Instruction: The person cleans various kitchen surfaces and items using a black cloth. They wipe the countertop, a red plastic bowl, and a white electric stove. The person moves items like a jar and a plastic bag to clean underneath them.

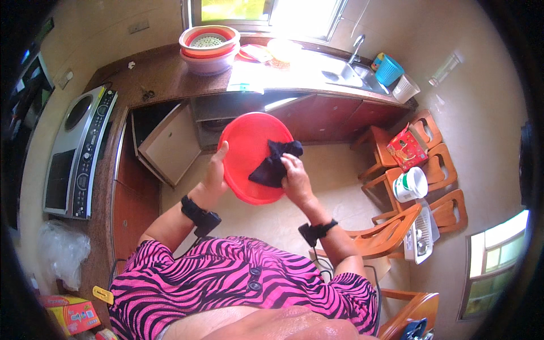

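A round red plastic basin [246, 144] is held up in front of me, above the tiled floor, with its inside facing me. My left hand [216, 172] grips its left rim, thumb lying over the edge. In my right hand [296, 178] is a dark cloth [272, 165], bunched under the fingers and lying against the right part of the basin's inside. One end of the cloth reaches past the right rim. The fingers beneath the cloth are partly hidden.
Stacked basins and a colander [209, 57] stand on the counter [163, 70], left of the sink [344, 76]. An open cabinet door [170, 144] juts out below. Wooden chairs [442, 168] along the right wall hold a red box [408, 148] and a white bucket [410, 185]. At left is a gas stove [80, 153].
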Demonstrator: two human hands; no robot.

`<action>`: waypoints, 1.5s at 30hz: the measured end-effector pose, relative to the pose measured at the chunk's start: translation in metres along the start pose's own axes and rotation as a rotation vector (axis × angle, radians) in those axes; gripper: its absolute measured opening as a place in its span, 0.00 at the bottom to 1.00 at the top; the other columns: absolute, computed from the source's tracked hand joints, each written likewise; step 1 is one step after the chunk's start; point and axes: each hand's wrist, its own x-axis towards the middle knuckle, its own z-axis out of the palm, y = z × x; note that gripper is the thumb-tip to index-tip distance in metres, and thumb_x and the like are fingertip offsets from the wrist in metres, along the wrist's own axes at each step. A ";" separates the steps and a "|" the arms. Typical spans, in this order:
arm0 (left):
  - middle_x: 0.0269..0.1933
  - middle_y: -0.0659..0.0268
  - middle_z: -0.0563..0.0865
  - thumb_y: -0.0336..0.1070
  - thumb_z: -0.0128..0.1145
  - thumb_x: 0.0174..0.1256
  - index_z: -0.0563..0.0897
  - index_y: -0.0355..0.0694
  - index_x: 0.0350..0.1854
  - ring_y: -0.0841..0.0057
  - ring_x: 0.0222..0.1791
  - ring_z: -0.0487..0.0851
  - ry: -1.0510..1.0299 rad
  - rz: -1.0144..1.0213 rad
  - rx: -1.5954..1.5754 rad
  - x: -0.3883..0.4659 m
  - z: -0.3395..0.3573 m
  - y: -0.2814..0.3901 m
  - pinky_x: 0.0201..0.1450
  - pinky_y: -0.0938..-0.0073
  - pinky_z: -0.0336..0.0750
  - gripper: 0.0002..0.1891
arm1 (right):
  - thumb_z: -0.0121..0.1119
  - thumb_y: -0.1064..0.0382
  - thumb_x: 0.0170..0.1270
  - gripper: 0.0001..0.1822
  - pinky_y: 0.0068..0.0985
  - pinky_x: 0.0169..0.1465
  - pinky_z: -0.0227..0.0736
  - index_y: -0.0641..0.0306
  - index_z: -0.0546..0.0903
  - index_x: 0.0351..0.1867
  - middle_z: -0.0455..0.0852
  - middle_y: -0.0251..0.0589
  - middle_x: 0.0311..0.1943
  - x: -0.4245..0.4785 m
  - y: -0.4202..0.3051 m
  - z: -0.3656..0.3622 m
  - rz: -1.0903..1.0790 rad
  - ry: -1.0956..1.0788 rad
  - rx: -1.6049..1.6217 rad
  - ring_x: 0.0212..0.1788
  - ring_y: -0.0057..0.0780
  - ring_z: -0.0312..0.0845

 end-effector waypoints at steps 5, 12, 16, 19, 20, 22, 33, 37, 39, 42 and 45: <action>0.67 0.55 0.75 0.58 0.45 0.75 0.68 0.36 0.69 0.62 0.66 0.75 -0.018 -0.006 0.012 0.038 0.026 -0.051 0.70 0.57 0.66 0.32 | 0.70 0.50 0.56 0.40 0.47 0.73 0.53 0.57 0.67 0.69 0.67 0.53 0.67 -0.029 -0.019 -0.034 -0.046 -0.035 0.197 0.69 0.56 0.57; 0.53 0.59 0.84 0.67 0.43 0.72 0.76 0.37 0.61 0.67 0.51 0.84 -0.052 -0.270 -0.007 0.044 0.089 -0.137 0.56 0.63 0.79 0.35 | 0.66 0.73 0.47 0.31 0.42 0.67 0.66 0.58 0.75 0.58 0.72 0.48 0.61 -0.055 0.034 -0.097 -0.236 -0.013 0.373 0.63 0.51 0.67; 0.50 0.62 0.85 0.70 0.43 0.70 0.77 0.39 0.60 0.69 0.49 0.84 -0.012 -0.383 0.022 0.065 0.101 -0.156 0.54 0.64 0.80 0.36 | 0.63 0.73 0.52 0.26 0.40 0.66 0.69 0.61 0.76 0.56 0.72 0.49 0.61 -0.030 0.052 -0.118 -0.218 0.045 0.309 0.63 0.52 0.70; 0.63 0.60 0.80 0.61 0.46 0.74 0.69 0.38 0.69 0.63 0.62 0.78 -0.059 -0.314 0.164 0.098 0.098 -0.156 0.70 0.58 0.67 0.33 | 0.60 0.76 0.51 0.22 0.39 0.67 0.67 0.65 0.78 0.51 0.76 0.51 0.59 0.012 0.092 -0.128 -0.118 0.113 0.101 0.64 0.52 0.69; 0.63 0.58 0.79 0.57 0.47 0.75 0.70 0.36 0.68 0.65 0.61 0.79 -0.078 -0.356 0.166 0.109 0.094 -0.148 0.68 0.60 0.70 0.31 | 0.59 0.77 0.50 0.22 0.38 0.68 0.66 0.66 0.78 0.51 0.76 0.52 0.59 0.024 0.107 -0.135 -0.024 0.108 0.053 0.64 0.52 0.70; 0.62 0.56 0.80 0.52 0.48 0.76 0.70 0.33 0.67 0.66 0.59 0.80 -0.104 -0.373 0.140 0.132 0.107 -0.134 0.65 0.61 0.74 0.28 | 0.59 0.76 0.49 0.25 0.38 0.70 0.64 0.66 0.76 0.54 0.73 0.55 0.61 0.034 0.147 -0.149 0.110 0.079 -0.096 0.64 0.53 0.68; 0.62 0.58 0.80 0.58 0.45 0.76 0.71 0.35 0.66 0.65 0.59 0.80 -0.128 -0.266 -0.089 0.263 0.087 -0.099 0.65 0.61 0.73 0.31 | 0.59 0.75 0.48 0.29 0.42 0.67 0.66 0.65 0.74 0.57 0.76 0.54 0.58 0.098 0.098 -0.110 0.040 0.038 0.068 0.62 0.52 0.69; 0.64 0.61 0.78 0.64 0.44 0.73 0.72 0.42 0.66 0.70 0.63 0.76 -0.085 -0.541 -0.219 0.269 0.085 -0.114 0.69 0.64 0.68 0.32 | 0.55 0.75 0.54 0.19 0.40 0.65 0.68 0.64 0.77 0.50 0.78 0.51 0.53 0.159 0.120 -0.115 -0.094 0.119 -0.009 0.58 0.50 0.73; 0.64 0.60 0.78 0.59 0.50 0.72 0.72 0.38 0.67 0.69 0.63 0.77 -0.060 -0.363 -0.073 0.269 0.107 -0.118 0.69 0.62 0.69 0.32 | 0.54 0.74 0.55 0.15 0.39 0.62 0.71 0.64 0.79 0.45 0.79 0.50 0.52 0.174 0.149 -0.133 -0.074 0.131 -0.082 0.56 0.48 0.74; 0.60 0.57 0.82 0.47 0.52 0.74 0.72 0.31 0.65 0.67 0.56 0.83 -0.098 -0.431 0.103 0.285 0.087 -0.103 0.65 0.60 0.74 0.26 | 0.56 0.74 0.55 0.15 0.39 0.58 0.73 0.61 0.81 0.45 0.79 0.48 0.51 0.175 0.216 -0.154 0.080 0.109 -0.335 0.54 0.48 0.75; 0.61 0.54 0.81 0.49 0.49 0.75 0.72 0.33 0.65 0.65 0.58 0.81 -0.053 -0.365 0.021 0.310 0.077 -0.098 0.65 0.59 0.73 0.26 | 0.59 0.75 0.52 0.19 0.39 0.58 0.74 0.59 0.81 0.47 0.77 0.49 0.53 0.156 0.261 -0.167 0.250 0.054 -0.213 0.53 0.50 0.74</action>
